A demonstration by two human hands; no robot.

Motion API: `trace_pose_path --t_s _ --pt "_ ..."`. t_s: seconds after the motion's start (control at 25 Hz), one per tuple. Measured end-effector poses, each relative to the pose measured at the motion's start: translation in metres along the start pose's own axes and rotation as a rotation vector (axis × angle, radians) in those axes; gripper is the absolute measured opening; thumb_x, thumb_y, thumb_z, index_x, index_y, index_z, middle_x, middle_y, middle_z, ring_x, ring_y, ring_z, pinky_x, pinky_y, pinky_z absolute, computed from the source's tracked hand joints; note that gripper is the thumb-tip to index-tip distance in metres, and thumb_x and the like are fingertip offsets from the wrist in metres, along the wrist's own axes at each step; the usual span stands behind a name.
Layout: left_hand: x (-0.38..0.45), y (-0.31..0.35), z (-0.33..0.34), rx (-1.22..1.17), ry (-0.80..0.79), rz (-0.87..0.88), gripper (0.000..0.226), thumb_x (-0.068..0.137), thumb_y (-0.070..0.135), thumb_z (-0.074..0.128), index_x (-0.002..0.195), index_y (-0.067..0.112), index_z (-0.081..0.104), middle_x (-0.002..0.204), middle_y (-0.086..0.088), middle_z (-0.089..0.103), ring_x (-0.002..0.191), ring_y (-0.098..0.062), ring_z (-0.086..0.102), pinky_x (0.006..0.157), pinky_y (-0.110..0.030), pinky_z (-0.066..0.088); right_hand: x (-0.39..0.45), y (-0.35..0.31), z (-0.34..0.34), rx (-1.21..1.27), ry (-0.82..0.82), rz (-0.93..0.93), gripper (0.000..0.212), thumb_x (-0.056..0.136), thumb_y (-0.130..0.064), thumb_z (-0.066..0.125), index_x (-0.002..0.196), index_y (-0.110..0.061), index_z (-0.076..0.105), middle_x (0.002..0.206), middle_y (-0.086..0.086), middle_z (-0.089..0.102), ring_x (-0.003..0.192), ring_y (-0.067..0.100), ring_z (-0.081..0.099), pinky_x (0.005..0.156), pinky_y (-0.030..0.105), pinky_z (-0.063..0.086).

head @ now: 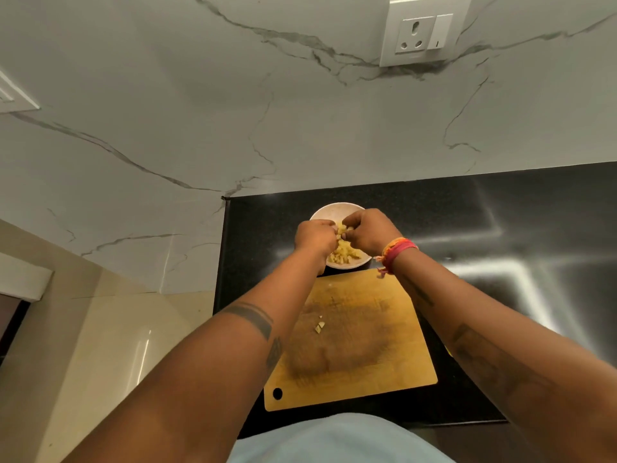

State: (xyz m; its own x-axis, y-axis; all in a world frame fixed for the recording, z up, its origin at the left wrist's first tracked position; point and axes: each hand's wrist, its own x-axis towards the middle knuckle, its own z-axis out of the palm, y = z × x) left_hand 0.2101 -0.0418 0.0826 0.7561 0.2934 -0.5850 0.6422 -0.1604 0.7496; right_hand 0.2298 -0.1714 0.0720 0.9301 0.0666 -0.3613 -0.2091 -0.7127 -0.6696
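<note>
A white bowl (329,210) stands on the black counter just beyond a wooden cutting board (360,332). Pale yellow chopped pieces (344,253) lie in the bowl. My left hand (315,237) and my right hand (369,230) hover together over the bowl, fingers curled, with a clump of the yellow pieces (340,230) cupped between them. A few small scraps (319,326) lie on the board. An orange and pink thread band (395,250) circles my right wrist.
The black counter (500,235) stretches to the right, shiny with reflections. A marble wall (233,111) rises behind it, carrying a white socket and switch (422,31). To the left of the counter's edge is beige flooring (117,345).
</note>
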Motion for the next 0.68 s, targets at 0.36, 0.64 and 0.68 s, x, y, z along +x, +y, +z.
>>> trace_pose_path --t_s 0.36,0.64,0.68 --pt "0.010 -0.008 0.002 0.171 0.023 0.212 0.021 0.088 0.008 0.077 0.087 0.029 0.074 0.102 0.005 0.072 0.101 -0.016 0.069 0.092 -0.040 0.060 0.003 0.008 0.017 0.117 0.205 0.055 0.010 0.093 -0.014 0.072 0.097 -0.023 0.077 0.101 -0.002 0.072 0.096 0.020 0.069 0.094 0.046 0.059" --pt "-0.013 -0.054 -0.029 0.276 -0.040 0.219 0.010 0.095 0.014 0.071 0.098 0.021 0.077 0.092 0.003 0.075 0.081 -0.012 0.072 0.074 -0.030 0.063 -0.057 0.023 0.055 0.127 -0.019 -0.034 0.008 0.094 -0.015 0.071 0.098 -0.021 0.076 0.090 -0.001 0.074 0.082 0.014 0.069 0.087 0.038 0.059" --pt "-0.015 -0.068 -0.034 0.373 -0.051 0.210 0.012 0.094 0.014 0.070 0.096 0.023 0.078 0.090 0.003 0.075 0.082 -0.013 0.072 0.079 -0.034 0.062 -0.067 0.026 0.064 0.051 -0.083 -0.083 0.011 0.094 -0.016 0.071 0.103 -0.018 0.077 0.094 0.000 0.075 0.085 0.014 0.068 0.087 0.034 0.057"
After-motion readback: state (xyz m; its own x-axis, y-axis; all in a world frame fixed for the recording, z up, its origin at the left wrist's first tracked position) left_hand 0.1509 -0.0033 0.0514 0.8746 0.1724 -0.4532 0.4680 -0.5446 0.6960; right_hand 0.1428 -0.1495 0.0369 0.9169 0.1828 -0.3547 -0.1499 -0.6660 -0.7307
